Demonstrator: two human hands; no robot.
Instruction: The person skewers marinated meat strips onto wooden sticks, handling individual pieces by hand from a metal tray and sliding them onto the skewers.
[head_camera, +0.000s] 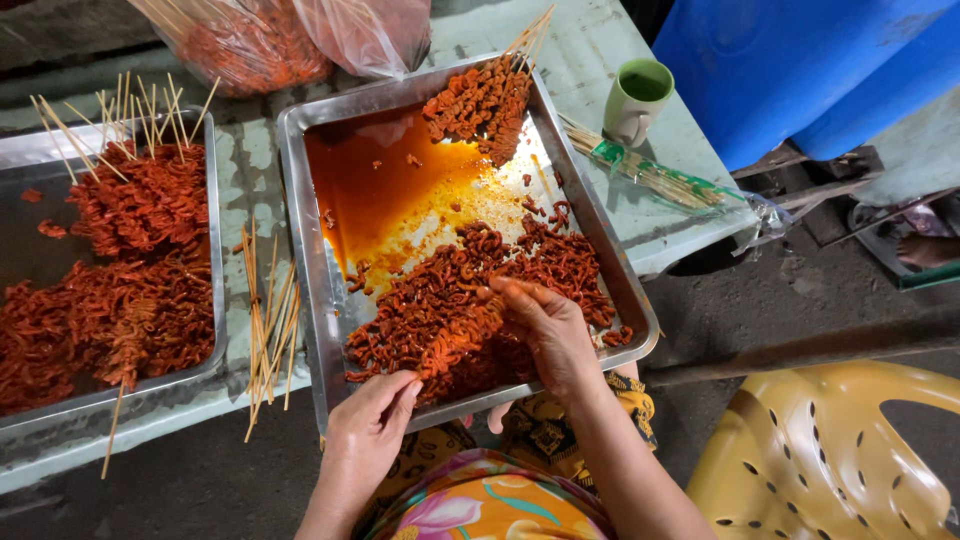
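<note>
Skewer (455, 345) of red marinated meat over tray (300, 200): left hand (370, 425) pinches lower end, right hand (545, 325) fingers closed around meat.

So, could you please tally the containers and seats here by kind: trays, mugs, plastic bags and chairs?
Metal trays: 2, the one that the left hand and right hand work over, and another to its left
Green mug: 1
Plastic bags: 2, and
Yellow chair: 1
Total: 6
</note>
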